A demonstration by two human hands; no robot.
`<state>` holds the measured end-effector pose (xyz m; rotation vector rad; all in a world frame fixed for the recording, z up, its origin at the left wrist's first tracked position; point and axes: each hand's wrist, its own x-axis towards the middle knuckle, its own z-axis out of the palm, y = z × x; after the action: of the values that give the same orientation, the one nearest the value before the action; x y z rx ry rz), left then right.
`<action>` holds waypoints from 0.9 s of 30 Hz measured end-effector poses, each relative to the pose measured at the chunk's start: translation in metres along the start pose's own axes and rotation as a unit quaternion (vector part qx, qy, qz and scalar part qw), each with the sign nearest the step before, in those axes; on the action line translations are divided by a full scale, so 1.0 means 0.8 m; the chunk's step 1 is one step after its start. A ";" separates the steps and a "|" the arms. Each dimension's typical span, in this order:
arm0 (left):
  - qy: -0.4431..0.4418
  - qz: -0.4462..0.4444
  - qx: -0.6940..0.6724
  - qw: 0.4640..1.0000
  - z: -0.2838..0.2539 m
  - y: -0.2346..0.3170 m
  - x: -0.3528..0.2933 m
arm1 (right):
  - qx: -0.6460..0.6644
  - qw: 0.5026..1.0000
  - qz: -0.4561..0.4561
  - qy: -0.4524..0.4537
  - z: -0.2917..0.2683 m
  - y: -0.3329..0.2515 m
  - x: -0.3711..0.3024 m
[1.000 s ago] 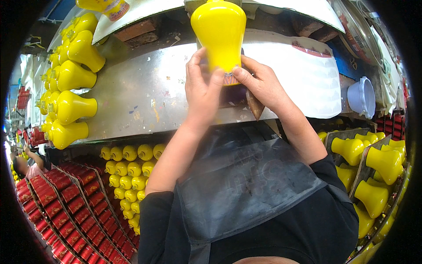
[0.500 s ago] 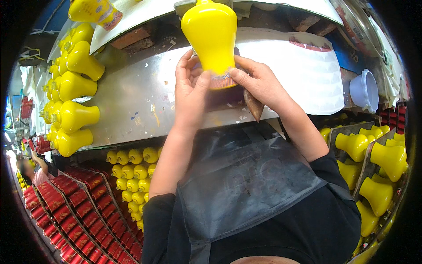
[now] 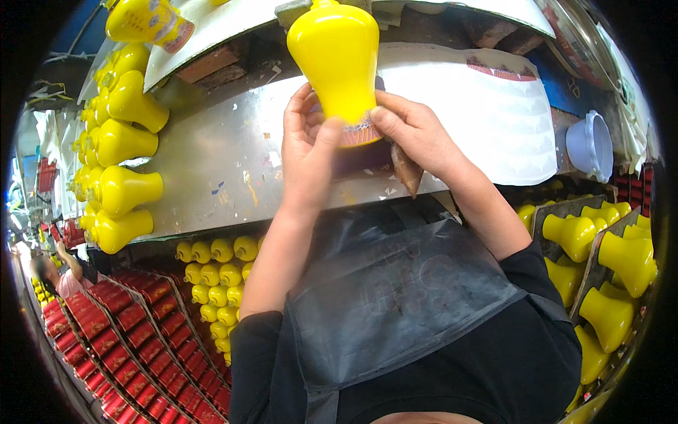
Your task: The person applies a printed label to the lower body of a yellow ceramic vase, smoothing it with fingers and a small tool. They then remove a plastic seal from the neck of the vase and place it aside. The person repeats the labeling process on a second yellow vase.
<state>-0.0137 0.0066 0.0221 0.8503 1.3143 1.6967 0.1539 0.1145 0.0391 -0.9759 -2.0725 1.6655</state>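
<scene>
A glossy yellow vase (image 3: 335, 56) stands in front of me, wide at the shoulder and narrow toward its foot. Around the foot runs a patterned decal band (image 3: 361, 133) in reddish and blue-white tones. My left hand (image 3: 311, 145) curls at the vase's lower left side, its thumb blurred against the band. On the other side my right hand (image 3: 413, 131) presses its thumb to the band, with the fingers behind the vase. A brown pointed tool (image 3: 405, 172) hangs below my right palm; how it is held is hidden.
A metal worktop (image 3: 212, 152) carries a row of plain yellow vases (image 3: 127, 141) on the left. A white decal sheet (image 3: 466, 106) lies to the right, beside a pale blue bucket (image 3: 590, 147). Racks of red cylinders (image 3: 134, 332) and yellow vases (image 3: 607, 318) flank me. A person (image 3: 67, 275) is far left.
My left thumb has shifted slightly along the foot of the vase. The whole view has moved a little; both hands stay at the vase.
</scene>
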 end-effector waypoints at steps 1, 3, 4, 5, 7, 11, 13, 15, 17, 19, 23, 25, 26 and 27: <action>0.007 -0.006 -0.013 1.000 -0.002 -0.001 -0.001 | 0.019 1.000 0.007 -0.008 -0.001 0.002 0.001; 0.023 -0.016 -0.038 0.999 -0.008 -0.004 -0.007 | 0.053 0.998 -0.040 0.007 -0.003 0.005 0.001; 0.017 -0.007 -0.037 0.999 -0.011 -0.006 -0.010 | 0.062 0.997 -0.038 0.015 -0.003 0.007 0.002; 0.012 0.002 -0.037 0.999 -0.014 -0.008 -0.013 | 0.069 0.997 -0.031 0.014 -0.007 0.009 -0.001; 0.003 0.010 0.005 1.000 -0.022 -0.009 -0.020 | 0.064 0.997 0.034 0.017 -0.015 0.011 -0.005; -0.019 0.028 0.107 0.994 -0.029 -0.006 -0.030 | 0.119 0.987 0.062 0.085 -0.037 0.007 -0.011; -0.021 0.036 0.118 0.992 -0.023 -0.003 -0.031 | 0.204 0.975 0.008 0.086 -0.042 -0.001 -0.013; -0.009 0.043 0.120 0.992 -0.013 -0.001 -0.029 | 0.186 0.977 -0.035 0.101 -0.040 -0.013 -0.014; 0.007 0.024 0.108 0.994 -0.002 0.000 -0.025 | 0.107 0.977 -0.152 0.099 -0.031 -0.028 -0.015; 0.016 0.011 0.109 0.994 0.004 0.001 -0.021 | -0.100 0.963 -0.232 0.096 -0.021 -0.044 -0.013; 0.026 0.002 0.133 0.991 0.005 0.001 -0.018 | -0.289 0.875 -0.355 0.156 -0.011 -0.072 -0.002; 0.036 0.011 0.146 0.989 0.006 -0.001 -0.017 | -0.346 0.835 -0.399 0.152 -0.013 -0.082 0.001; 0.041 0.016 0.155 0.987 0.007 -0.003 -0.015 | -0.328 0.843 -0.416 0.098 -0.013 -0.085 0.001; 0.043 0.013 0.155 0.987 0.008 -0.005 -0.015 | -0.358 0.841 -0.400 0.063 -0.012 -0.088 0.002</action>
<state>-0.0021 -0.0013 0.0194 0.9818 1.6619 1.5860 0.1368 0.1161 0.1079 -0.2385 -2.5211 0.3916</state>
